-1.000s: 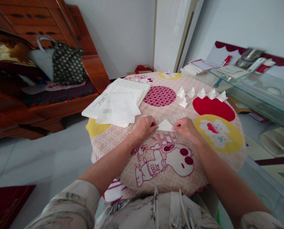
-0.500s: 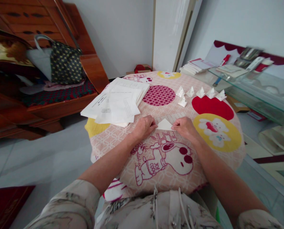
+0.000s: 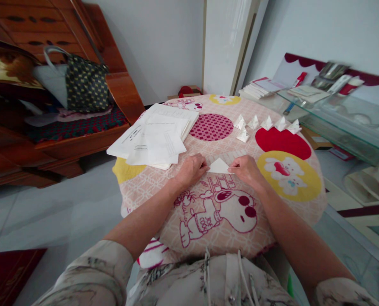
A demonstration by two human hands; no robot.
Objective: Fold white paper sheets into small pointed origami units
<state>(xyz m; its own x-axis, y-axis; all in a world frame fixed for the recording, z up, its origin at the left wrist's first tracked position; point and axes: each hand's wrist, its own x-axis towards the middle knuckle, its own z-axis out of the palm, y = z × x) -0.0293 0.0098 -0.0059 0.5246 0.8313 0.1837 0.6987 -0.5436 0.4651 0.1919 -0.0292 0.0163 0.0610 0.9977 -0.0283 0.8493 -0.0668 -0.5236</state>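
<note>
A small piece of white paper (image 3: 219, 166), folded to a triangle with its point away from me, lies low over the cloth-covered table (image 3: 164, 199). My left hand (image 3: 194, 169) pinches its left corner with curled fingers. At the right corner, my right hand (image 3: 244, 168) grips the same paper between thumb and fingers. Beyond my left hand sits a fanned stack of printed paper sheets (image 3: 154, 136). Several small pointed folded paper pieces (image 3: 267, 123) stand in a row toward the table's far right, with one folded piece (image 3: 242, 135) in front of the row.
To the right, a glass shelf (image 3: 345, 121) holds metal bowls (image 3: 332, 74) and other items beside the table. A stack of booklets (image 3: 261, 88) stands behind the table's far right edge. On the left is a wooden bench (image 3: 81, 138) with a patterned bag (image 3: 86, 84).
Both hands keep hold of the folded paper's corners in nearly the same place. The whole view has shifted very slightly.
</note>
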